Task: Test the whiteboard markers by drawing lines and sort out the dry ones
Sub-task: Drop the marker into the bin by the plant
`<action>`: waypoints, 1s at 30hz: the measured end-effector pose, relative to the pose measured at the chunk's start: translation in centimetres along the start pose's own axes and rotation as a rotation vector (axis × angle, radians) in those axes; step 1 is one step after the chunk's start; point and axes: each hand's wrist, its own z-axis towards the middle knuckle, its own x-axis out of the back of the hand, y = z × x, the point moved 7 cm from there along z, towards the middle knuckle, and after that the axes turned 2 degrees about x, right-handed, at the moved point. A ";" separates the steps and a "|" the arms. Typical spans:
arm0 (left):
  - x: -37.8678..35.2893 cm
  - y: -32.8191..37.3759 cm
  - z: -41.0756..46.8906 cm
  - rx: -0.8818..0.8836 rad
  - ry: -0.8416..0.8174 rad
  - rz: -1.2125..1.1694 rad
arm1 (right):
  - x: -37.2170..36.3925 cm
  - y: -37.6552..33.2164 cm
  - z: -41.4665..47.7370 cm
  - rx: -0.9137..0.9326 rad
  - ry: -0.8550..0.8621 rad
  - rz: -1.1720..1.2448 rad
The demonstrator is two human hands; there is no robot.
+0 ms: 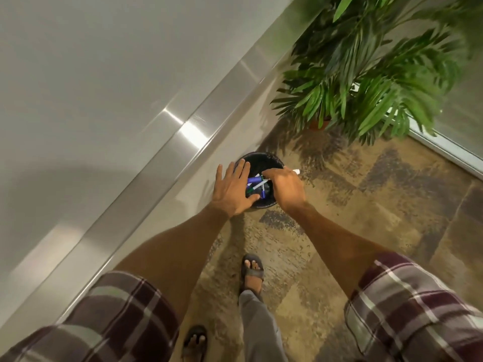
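A bunch of blue and green markers (257,184) shows in the mouth of a round black bin (264,159) at mid-frame; whether they lie in it or are held, I cannot tell. The left hand (232,190) spreads straight fingers over them. The right hand (286,190) curls round a white marker (296,171). The bin stands on mottled brown flooring (366,218), beside the whiteboard (91,74) and its metal ledge (167,163). A potted palm (366,74) fills the upper right.

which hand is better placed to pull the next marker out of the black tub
Right hand: its fingers curl down onto the markers in the black tub, seemingly pinching one. Left hand lies spread flat over the left rim.
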 end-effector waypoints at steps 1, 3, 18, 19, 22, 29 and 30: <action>-0.2 -0.1 0.3 0.003 -0.008 -0.003 | -0.1 0.2 0.2 -0.012 -0.003 0.030; -0.5 -0.4 0.6 0.010 -0.020 -0.003 | -0.4 0.9 0.7 -0.055 -0.008 0.090; 2.7 -1.0 -3.3 0.066 0.000 -0.014 | 2.1 -1.6 -0.9 -0.044 0.005 0.073; 3.1 -0.9 -4.0 0.064 0.001 -0.012 | 2.4 -2.2 -1.4 -0.031 0.008 0.060; 4.7 -0.4 -6.3 0.051 0.035 -0.019 | 3.6 -4.1 -3.4 -0.016 0.040 0.040; 8.4 1.0 -14.2 -0.028 0.126 0.066 | 7.9 -9.8 -8.4 0.034 0.123 -0.039; 9.0 0.8 -15.4 -0.030 0.140 0.085 | 8.5 -10.7 -9.3 0.042 0.137 -0.049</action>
